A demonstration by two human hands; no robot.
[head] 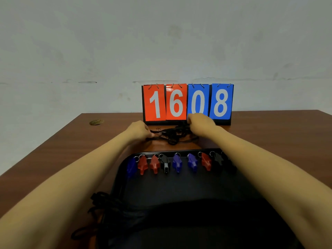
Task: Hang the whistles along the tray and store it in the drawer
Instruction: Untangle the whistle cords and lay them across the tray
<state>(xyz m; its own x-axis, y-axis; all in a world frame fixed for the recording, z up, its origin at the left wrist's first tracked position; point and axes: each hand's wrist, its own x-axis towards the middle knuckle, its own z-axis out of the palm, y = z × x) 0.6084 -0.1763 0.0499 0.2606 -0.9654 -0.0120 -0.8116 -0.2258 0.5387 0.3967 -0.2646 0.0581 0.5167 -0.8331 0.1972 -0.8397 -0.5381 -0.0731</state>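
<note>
Nine or so small plastic whistles (177,162), blue, red and black, hang by metal rings in a row along the far rim of the dark rectangular tray (179,187) at centre frame. Nearest the camera, a loose heap of black cord (104,203) lies at the tray's lower-left edge. Beyond the tray, on the brown wooden worktop (53,155), a tangle of black lanyard cords (172,135) trails from the whistles. Left hand (139,131) has its fingers pinched on the tangle's left end. Right hand (199,122) is curled knuckles-up over the right end; whether its fingers grip cord cannot be told. Behind stands a red-and-blue flip scoreboard (187,104) reading 1608.

Judged step: gathering the cords, hanging largely done. Next move calls for bundling the cords clear, then lifting the tray level.

No drawer is visible. The right forearm covers the rightmost whistles. The tray's near end is lost in shadow.
</note>
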